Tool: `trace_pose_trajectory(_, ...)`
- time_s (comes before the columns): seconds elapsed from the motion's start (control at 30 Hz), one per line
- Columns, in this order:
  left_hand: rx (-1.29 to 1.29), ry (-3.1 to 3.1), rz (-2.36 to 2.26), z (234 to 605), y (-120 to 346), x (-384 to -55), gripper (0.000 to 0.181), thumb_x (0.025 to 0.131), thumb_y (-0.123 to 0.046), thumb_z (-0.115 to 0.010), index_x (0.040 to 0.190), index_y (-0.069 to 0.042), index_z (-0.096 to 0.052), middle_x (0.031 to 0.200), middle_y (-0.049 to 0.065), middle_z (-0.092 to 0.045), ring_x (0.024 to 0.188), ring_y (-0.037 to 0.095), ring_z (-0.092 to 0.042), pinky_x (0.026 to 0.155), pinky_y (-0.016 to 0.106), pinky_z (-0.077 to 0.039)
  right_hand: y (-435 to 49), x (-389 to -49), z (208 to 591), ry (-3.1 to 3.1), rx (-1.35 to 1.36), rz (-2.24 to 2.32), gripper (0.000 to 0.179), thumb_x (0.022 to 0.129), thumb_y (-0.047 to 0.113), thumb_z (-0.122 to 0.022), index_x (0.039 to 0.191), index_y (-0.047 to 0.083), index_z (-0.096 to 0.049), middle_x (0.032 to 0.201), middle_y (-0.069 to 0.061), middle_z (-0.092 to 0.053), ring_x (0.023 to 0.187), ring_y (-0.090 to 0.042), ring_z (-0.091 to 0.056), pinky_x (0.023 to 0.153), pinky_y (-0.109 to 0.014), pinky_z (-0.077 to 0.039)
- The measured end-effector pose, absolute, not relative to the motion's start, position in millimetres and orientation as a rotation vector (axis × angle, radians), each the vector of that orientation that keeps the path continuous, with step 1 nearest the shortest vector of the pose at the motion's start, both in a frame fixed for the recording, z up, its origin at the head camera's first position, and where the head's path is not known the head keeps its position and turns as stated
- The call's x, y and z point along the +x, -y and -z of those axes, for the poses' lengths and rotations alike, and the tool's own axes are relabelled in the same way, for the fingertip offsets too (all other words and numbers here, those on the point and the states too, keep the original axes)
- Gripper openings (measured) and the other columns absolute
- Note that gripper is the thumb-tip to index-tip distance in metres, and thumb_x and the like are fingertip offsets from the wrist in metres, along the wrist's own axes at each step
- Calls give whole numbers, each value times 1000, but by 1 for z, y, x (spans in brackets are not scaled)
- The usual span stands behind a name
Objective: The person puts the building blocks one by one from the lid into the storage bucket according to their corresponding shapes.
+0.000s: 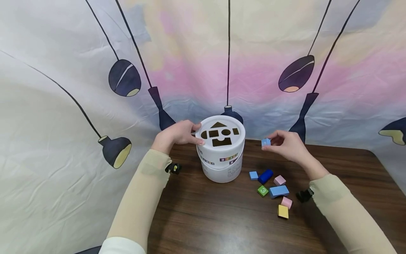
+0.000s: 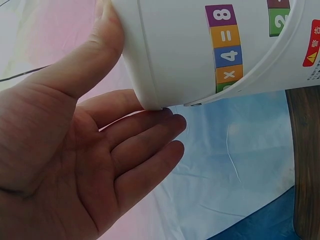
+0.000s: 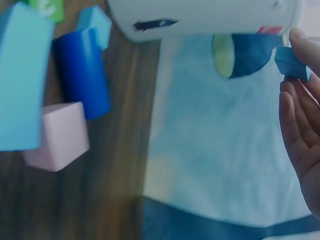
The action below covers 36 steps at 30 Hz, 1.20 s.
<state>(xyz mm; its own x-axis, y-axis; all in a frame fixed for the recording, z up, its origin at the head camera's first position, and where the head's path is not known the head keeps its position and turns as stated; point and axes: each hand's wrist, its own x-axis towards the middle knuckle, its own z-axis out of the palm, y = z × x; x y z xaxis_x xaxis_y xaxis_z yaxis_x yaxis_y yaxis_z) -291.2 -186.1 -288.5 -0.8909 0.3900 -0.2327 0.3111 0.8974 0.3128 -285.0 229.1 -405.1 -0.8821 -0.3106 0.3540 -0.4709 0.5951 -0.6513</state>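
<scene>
A white shape-sorter bucket [image 1: 222, 173] stands upright, its lid [image 1: 233, 141] cut with a triangle, a circle, a half circle and several straight-sided holes. My left hand [image 1: 179, 133] rests against the left edge of the lid. The left wrist view shows its thumb [image 2: 102, 42] on the lid and its long, nearly straight fingers [image 2: 145, 135] by the bucket's wall. Right of the bucket, raised over the table, my right hand [image 1: 287, 144] pinches a small light-blue block [image 1: 265, 142] between thumb and fingertips. The same block [image 3: 291, 63] shows in the right wrist view.
On the brown wooden table [image 1: 196, 218], loose blocks lie below my right hand: a dark blue cylinder [image 1: 265, 176], a long blue block [image 1: 279, 191], a green numbered block [image 1: 263, 191], a yellow block [image 1: 283, 211] and several others. A lamp-patterned cloth [image 1: 196, 70] hangs behind.
</scene>
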Motion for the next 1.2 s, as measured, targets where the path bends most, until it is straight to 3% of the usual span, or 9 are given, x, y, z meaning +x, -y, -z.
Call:
trace_pose_trajectory(0.17,529,-2775,-384,289,186,-290,89,94,-47,-83,164,-12,-39,163,16,-47,152,35,-42,121,50,-39,-214,-287,383,2545,770,-1133,36,87,28,-94,115,10,-80,96,-4,-77,84,-19,-74,73,-20,-58)
trace_pose_trajectory(0.43,540,-2773,-400,288,186,-290,89,95,-46,-83,164,-11,-39,163,16,-47,152,35,-42,121,50,-39,-195,-297,367,2419,945,-1086,40,86,17,-94,121,5,-81,106,-5,-80,91,-21,-75,79,-43,-65)
trace_pose_trajectory(0.7,521,-2766,-401,290,187,-291,89,95,-47,-82,164,-13,-39,164,14,-47,153,34,-41,121,49,-40,-176,-298,360,2393,909,-1143,43,85,17,-94,124,7,-79,107,-6,-79,95,-22,-75,83,-39,-64)
trace_pose_trajectory(1.0,514,-2760,-404,289,187,-291,90,95,-46,-82,165,-12,-38,164,16,-46,153,35,-40,121,50,-39,-160,-305,356,2407,884,-1181,39,89,20,-91,124,6,-80,107,-10,-78,96,-26,-75,83,-47,-64)
trace_pose_trajectory(1.2,513,-2762,-409,289,187,-292,90,95,-47,-83,165,-12,-38,164,16,-46,153,34,-41,120,50,-40,-151,-309,357,2405,851,-1216,39,89,22,-91,124,7,-81,111,-10,-79,98,-26,-76,83,-43,-64)
